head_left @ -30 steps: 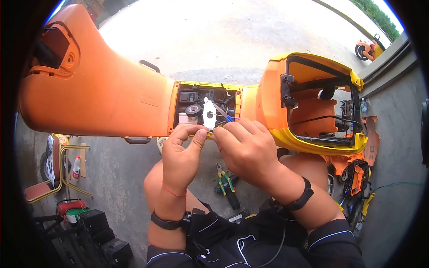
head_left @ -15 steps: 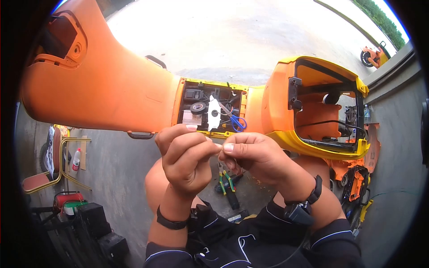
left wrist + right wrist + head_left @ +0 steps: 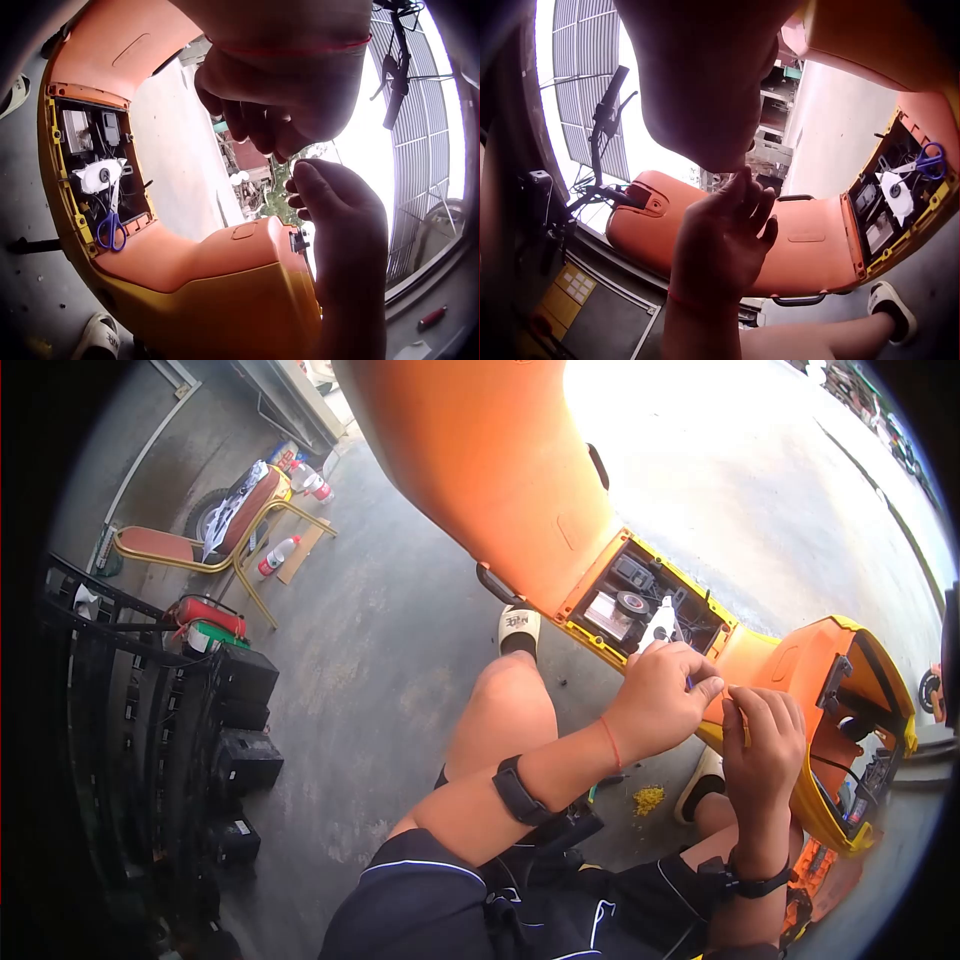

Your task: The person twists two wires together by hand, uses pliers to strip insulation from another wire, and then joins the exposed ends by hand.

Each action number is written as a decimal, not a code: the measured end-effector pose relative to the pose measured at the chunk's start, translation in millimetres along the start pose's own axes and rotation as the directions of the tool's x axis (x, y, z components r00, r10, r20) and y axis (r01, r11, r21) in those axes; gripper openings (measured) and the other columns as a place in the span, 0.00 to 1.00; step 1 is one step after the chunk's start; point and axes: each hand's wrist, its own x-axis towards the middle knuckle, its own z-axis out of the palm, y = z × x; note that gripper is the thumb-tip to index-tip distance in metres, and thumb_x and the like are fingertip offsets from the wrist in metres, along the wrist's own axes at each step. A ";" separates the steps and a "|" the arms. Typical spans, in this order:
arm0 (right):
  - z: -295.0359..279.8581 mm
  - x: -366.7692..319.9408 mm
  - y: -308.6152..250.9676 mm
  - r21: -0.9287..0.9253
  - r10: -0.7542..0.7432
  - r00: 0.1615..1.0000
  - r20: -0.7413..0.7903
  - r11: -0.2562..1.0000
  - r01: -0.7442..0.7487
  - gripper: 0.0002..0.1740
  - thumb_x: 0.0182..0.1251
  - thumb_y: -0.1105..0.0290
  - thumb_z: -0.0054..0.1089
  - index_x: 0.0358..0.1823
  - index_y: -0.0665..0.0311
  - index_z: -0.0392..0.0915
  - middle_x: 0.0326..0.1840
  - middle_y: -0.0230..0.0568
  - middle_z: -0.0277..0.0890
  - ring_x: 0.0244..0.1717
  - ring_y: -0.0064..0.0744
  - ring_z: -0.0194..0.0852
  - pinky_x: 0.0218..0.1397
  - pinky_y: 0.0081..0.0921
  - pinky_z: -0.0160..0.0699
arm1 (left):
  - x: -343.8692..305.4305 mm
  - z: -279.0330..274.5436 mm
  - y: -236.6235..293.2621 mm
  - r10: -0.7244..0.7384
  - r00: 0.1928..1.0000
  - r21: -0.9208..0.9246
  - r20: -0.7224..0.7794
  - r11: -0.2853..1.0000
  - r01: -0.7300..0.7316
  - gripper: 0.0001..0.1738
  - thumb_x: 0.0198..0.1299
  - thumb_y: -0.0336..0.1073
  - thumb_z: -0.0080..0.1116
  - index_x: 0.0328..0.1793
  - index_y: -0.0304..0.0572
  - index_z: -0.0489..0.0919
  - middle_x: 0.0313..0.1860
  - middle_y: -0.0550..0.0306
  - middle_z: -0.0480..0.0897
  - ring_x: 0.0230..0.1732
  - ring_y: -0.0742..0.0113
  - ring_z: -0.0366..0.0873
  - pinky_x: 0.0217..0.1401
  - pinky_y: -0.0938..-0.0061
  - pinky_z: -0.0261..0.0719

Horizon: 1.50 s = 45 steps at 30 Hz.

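My left hand [image 3: 665, 695] is raised by the open compartment [image 3: 725, 638], its thumb and forefinger brought together. Facing it, my right hand [image 3: 765, 745] has its fingers curled, the fingertips close to the left ones. A small orange-yellow bit [image 3: 746, 732] shows at the right fingers; whether either hand pinches it is unclear. In the compartment lie a black tape roll [image 3: 632, 604] and a white piece [image 3: 658, 622]. Blue-handled scissors [image 3: 112, 232] rest beside the white piece in the left wrist view. The right wrist view shows the left hand [image 3: 720, 247] below the dark right hand [image 3: 705, 90].
The orange vehicle body [image 3: 480, 470] runs across the view, its yellow-edged open end [image 3: 850, 840] at the right. Black boxes [image 3: 248, 760], a red cylinder [image 3: 210, 616] and a chair [image 3: 160, 546] stand at the left. Yellow scraps [image 3: 648, 800] lie on the floor near a foot.
The head view has turned, so the vehicle slants and more floor shows at the left. Both hands now appear farther right, the fingertips still close together.
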 end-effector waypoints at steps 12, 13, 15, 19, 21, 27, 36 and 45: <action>13.8 7.0 -23.1 -0.192 -0.087 0.996 -0.036 0.978 0.079 0.21 0.63 0.66 0.73 0.57 0.61 0.84 0.57 0.42 0.82 0.60 0.47 0.79 0.66 0.43 0.73 | 20.4 -14.4 -18.2 -0.177 0.978 0.142 -0.112 0.971 0.192 0.12 0.65 0.35 0.68 0.43 0.31 0.90 0.37 0.45 0.90 0.41 0.55 0.89 0.51 0.64 0.84; 17.7 8.2 -21.0 -0.231 -0.101 0.994 -0.034 0.969 0.091 0.19 0.63 0.67 0.72 0.55 0.61 0.84 0.55 0.42 0.83 0.58 0.46 0.80 0.66 0.43 0.73 | 19.4 -14.7 -15.1 -0.297 0.955 0.006 0.006 0.955 0.297 0.13 0.66 0.36 0.68 0.44 0.30 0.89 0.38 0.45 0.91 0.42 0.60 0.88 0.50 0.67 0.84; 26.2 6.3 -15.8 -0.263 -0.106 0.994 -0.036 0.960 0.093 0.17 0.64 0.68 0.72 0.53 0.61 0.85 0.52 0.41 0.84 0.56 0.45 0.81 0.66 0.42 0.73 | 17.7 -13.7 -15.8 -0.396 0.907 -0.104 0.142 0.905 0.412 0.14 0.67 0.36 0.68 0.46 0.28 0.89 0.39 0.46 0.91 0.42 0.65 0.88 0.49 0.70 0.84; 34.5 4.5 -10.0 -0.244 -0.068 0.998 -0.013 0.968 0.063 0.07 0.65 0.72 0.69 0.44 0.61 0.84 0.39 0.37 0.83 0.46 0.41 0.81 0.59 0.40 0.74 | 18.4 -4.2 -20.9 -0.455 0.859 -0.286 0.236 0.812 0.509 0.15 0.68 0.36 0.68 0.47 0.26 0.88 0.42 0.49 0.90 0.43 0.69 0.86 0.48 0.73 0.84; 31.5 4.1 -8.0 -0.241 -0.011 1.000 0.015 0.970 0.015 0.07 0.65 0.72 0.70 0.43 0.61 0.84 0.39 0.37 0.83 0.44 0.41 0.81 0.57 0.39 0.74 | 21.0 -2.0 -22.0 -0.467 0.843 -0.304 0.266 0.789 0.534 0.14 0.68 0.35 0.69 0.48 0.26 0.88 0.42 0.50 0.90 0.43 0.69 0.85 0.48 0.73 0.83; 23.2 4.6 -5.6 -0.216 -0.054 0.998 -0.025 0.975 0.047 0.06 0.65 0.71 0.71 0.41 0.59 0.84 0.36 0.38 0.82 0.42 0.44 0.81 0.54 0.40 0.75 | 24.5 -5.0 -18.8 -0.439 0.853 -0.339 0.283 0.786 0.517 0.13 0.68 0.34 0.70 0.46 0.26 0.88 0.42 0.49 0.90 0.42 0.72 0.84 0.49 0.74 0.83; 12.6 2.5 12.7 0.770 0.542 0.675 0.501 0.076 -0.633 0.05 0.73 0.73 0.61 0.38 0.67 0.80 0.27 0.32 0.75 0.28 0.25 0.72 0.34 0.23 0.71 | 11.2 0.7 -4.0 0.309 0.939 0.067 -0.151 0.951 -0.302 0.07 0.53 0.24 0.69 0.36 0.46 0.88 0.36 0.61 0.83 0.48 0.56 0.80 0.54 0.63 0.74; -2.1 0.4 5.6 0.565 0.067 0.663 0.746 -0.591 -0.576 0.08 0.72 0.66 0.61 0.40 0.64 0.79 0.27 0.31 0.69 0.29 0.25 0.68 0.36 0.24 0.68 | 5.9 -10.1 13.2 0.733 0.649 0.211 -0.204 0.680 -0.702 0.08 0.50 0.26 0.69 0.34 0.51 0.85 0.41 0.68 0.82 0.54 0.62 0.78 0.63 0.63 0.61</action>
